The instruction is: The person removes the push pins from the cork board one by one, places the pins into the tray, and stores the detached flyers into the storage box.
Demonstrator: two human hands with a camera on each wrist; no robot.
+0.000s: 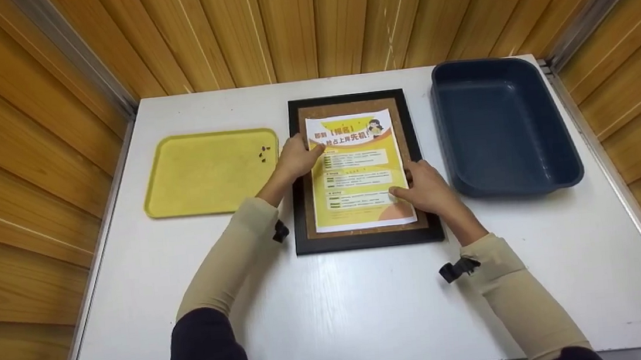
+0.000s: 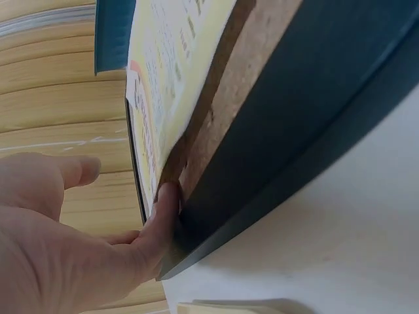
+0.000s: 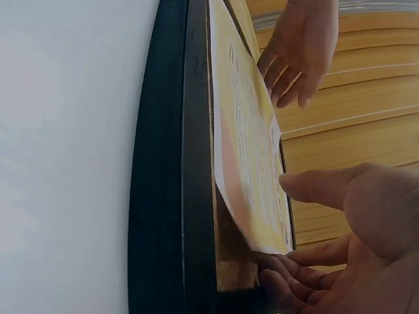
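A black-framed cork board (image 1: 368,240) lies flat in the middle of the white table (image 1: 369,316). A yellow printed poster (image 1: 357,167) rests on its cork. My left hand (image 1: 298,157) lies at the poster's upper left edge, fingers fairly straight and touching the paper; in the left wrist view the thumb (image 2: 163,216) presses against the frame (image 2: 294,131) beside the poster (image 2: 163,72). My right hand (image 1: 424,186) rests on the frame's right side, thumb on the poster's right edge. In the right wrist view the poster (image 3: 245,144) lifts slightly off the cork near that hand (image 3: 366,222).
A yellow tray (image 1: 202,176) holding a few small dark pins (image 1: 263,153) sits left of the frame. At the right stands a deep dark-blue bin (image 1: 503,127). Wooden slat walls close in the table on three sides.
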